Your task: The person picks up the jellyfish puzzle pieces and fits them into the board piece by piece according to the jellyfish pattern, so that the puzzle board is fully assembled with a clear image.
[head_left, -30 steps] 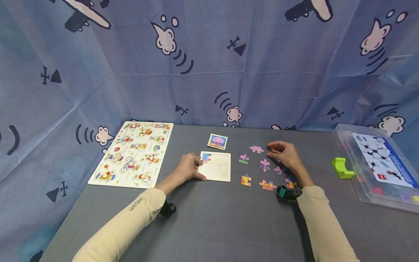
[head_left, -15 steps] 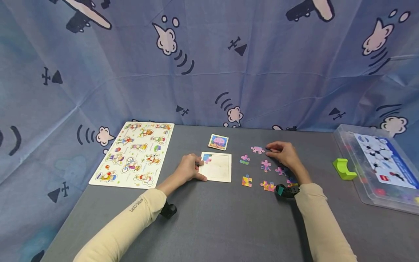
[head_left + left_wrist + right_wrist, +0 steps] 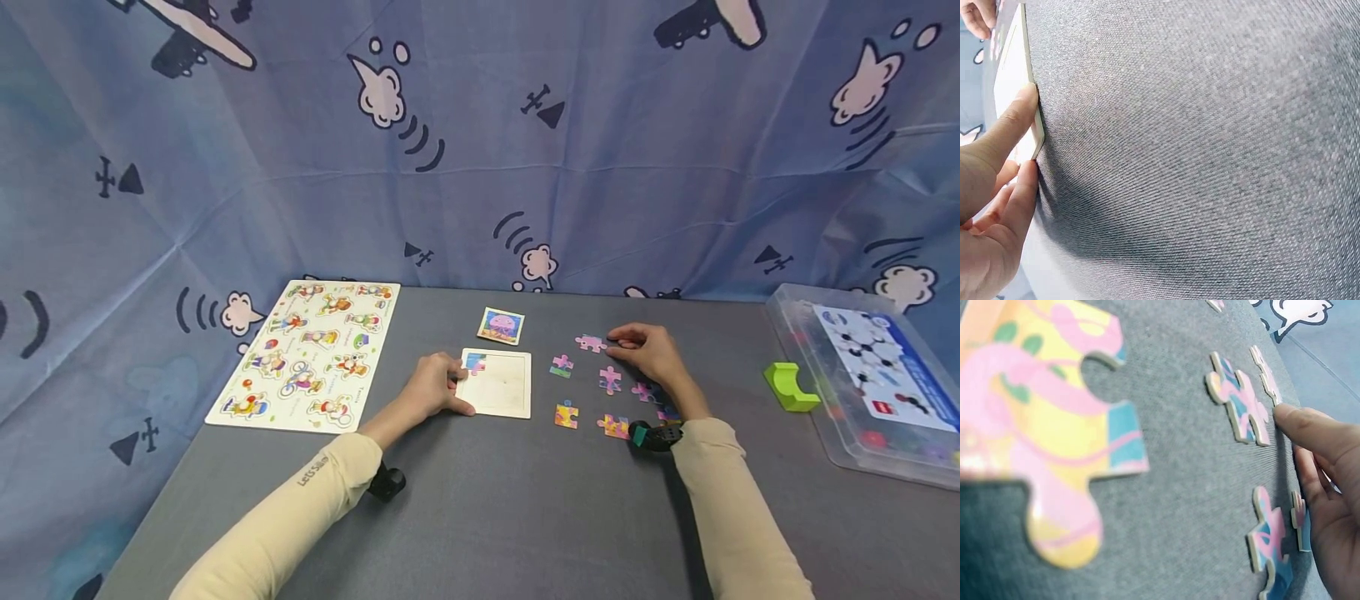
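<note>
My left hand [image 3: 432,385] grips the left side of a small square wooden puzzle tray [image 3: 501,393]. In the left wrist view, its thumb and fingers meet the tray's edge [image 3: 1029,56] on either side of a corner. One blue-and-pink jigsaw piece sits in the tray's upper left. My right hand [image 3: 654,357] reaches over the loose pieces, its thumb and index fingertips right at the right end of a pink jigsaw piece [image 3: 590,342]. That piece [image 3: 1265,374] lies flat, with the thumb tip against its end in the right wrist view.
Several other jigsaw pieces lie around, including a yellow one [image 3: 566,414] and a pink-and-blue one [image 3: 609,380]. A picture card [image 3: 501,326] lies behind the tray. Left is a cartoon peg board [image 3: 300,358]; right are a green block [image 3: 791,387] and a clear plastic case [image 3: 817,433].
My right hand has shifted slightly left, bringing its fingertips up to the pink jigsaw piece. The left hand keeps its place on the tray.
</note>
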A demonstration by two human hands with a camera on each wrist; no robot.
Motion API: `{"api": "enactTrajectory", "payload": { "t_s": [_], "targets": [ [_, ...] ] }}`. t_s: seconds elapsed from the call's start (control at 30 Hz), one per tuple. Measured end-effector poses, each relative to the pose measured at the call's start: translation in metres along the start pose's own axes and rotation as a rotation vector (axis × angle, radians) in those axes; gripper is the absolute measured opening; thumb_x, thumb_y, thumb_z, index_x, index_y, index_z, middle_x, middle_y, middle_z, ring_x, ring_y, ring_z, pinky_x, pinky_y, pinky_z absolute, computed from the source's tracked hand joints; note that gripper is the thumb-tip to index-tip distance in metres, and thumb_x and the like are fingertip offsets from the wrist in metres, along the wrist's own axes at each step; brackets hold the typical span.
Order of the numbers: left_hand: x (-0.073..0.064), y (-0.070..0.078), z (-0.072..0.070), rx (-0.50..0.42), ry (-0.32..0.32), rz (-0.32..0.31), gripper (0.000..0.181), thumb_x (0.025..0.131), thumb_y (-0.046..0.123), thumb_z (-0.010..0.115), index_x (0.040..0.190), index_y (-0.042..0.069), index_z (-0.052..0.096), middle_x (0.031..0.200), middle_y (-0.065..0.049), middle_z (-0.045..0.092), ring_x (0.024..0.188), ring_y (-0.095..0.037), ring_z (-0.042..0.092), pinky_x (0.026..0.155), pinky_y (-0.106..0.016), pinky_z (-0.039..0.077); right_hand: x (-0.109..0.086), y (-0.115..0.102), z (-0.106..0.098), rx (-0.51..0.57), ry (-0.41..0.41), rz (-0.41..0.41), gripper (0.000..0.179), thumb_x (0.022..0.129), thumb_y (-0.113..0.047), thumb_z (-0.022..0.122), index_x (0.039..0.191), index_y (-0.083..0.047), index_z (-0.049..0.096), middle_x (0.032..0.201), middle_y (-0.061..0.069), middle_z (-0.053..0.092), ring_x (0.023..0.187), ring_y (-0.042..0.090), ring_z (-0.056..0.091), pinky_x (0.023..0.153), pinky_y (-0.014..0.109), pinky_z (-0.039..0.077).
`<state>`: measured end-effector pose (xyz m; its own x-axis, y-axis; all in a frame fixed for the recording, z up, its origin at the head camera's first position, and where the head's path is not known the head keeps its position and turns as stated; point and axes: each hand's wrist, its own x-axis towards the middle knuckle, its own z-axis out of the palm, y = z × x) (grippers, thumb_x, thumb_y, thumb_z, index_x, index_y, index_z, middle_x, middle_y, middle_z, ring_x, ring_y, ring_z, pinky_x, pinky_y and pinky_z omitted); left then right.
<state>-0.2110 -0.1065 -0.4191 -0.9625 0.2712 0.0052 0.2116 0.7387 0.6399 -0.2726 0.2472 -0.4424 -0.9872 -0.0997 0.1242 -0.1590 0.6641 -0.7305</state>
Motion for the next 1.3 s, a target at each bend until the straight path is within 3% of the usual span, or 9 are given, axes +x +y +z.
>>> {"api": "enactTrajectory", "payload": {
  "t_s": [0.37,0.7,0.97,1.3],
  "targets": [
    [0.0006,-0.0014,0.0005,0.006,-0.004,-0.009,0.066,0.056,0.013,0.093,0.114,-0.005,0.066,0.125,-0.021,0.059,0.074,-0.017,0.057,0.071,-0.03,0.05,0.0032,0.0001,0.0039,0.02,-0.038,0.041,0.034,0.084,-0.018,0.076,0.11,0.002,0.067,0.11,0.02,0.065,0.081,0.003,0.055,0.068,0.009,0.042],
    [0.0009,-0.0046,0.0021,0.02,0.029,0.053,0.065,0.054,0.015,0.094,0.11,-0.005,0.068,0.119,-0.021,0.062,0.079,-0.023,0.062,0.071,-0.031,0.051,0.0053,-0.0012,0.0085,0.01,-0.053,0.04,0.033,0.086,-0.014,0.073,0.113,0.002,0.066,0.114,0.021,0.064,0.096,0.023,0.058,0.075,0.015,0.043],
    [0.0017,-0.0029,0.0019,0.0,0.017,0.015,0.064,0.055,0.013,0.093,0.11,-0.006,0.068,0.121,-0.02,0.062,0.074,-0.018,0.057,0.068,-0.029,0.049,0.0049,-0.0016,0.0052,0.064,-0.02,-0.052,0.027,0.085,-0.007,0.072,0.109,0.005,0.067,0.106,0.023,0.066,0.085,0.012,0.062,0.069,0.009,0.044],
    [0.0011,-0.0029,0.0016,0.004,0.024,0.031,0.063,0.054,0.013,0.094,0.109,-0.006,0.068,0.119,-0.02,0.063,0.074,-0.019,0.059,0.068,-0.028,0.049,0.0016,-0.003,-0.0003,0.278,-0.126,0.041,0.039,0.087,-0.005,0.07,0.121,0.011,0.057,0.12,0.031,0.057,0.084,-0.006,0.06,0.074,0.011,0.046]
  ]
}}
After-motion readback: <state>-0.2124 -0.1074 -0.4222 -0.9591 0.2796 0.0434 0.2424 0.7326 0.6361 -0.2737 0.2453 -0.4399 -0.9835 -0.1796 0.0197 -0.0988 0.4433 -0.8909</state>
